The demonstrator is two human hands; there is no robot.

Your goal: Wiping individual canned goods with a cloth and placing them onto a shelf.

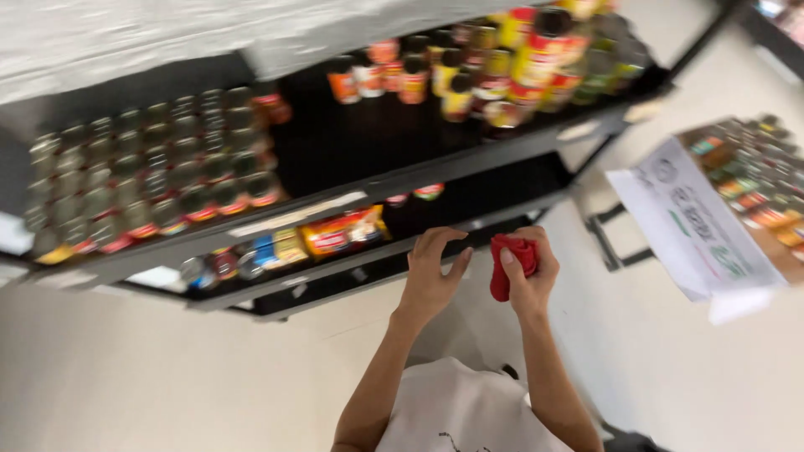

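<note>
Fingers, right hand: curled closed around a bunched red cloth, thumb lying across its front.
Fingers, left hand: loosely spread and bent, gripping nothing; the fingertips stand just beside the cloth, and contact cannot be told.
Red cloth: held in the air in front of the lower edge of the black shelf unit, between the two hands, above the pale floor.
Forearms: both bare, rising from the lower frame edge, over a white garment on the person's chest.
Upper shelf, left: rows of jars with dark lids and red bands, strongly blurred.
Upper shelf, right: a cluster of bottles with yellow and red labels, dark caps, blurred.
Lower shelf: orange and yellow packets beside small blue and red tins, just left of the left hand.
Far right: an open cardboard box of small packaged goods, with a white printed sheet hanging over its near side, well apart from the hands.
Image quality: motion blur throughout; fine detail on the goods is not legible.
</note>
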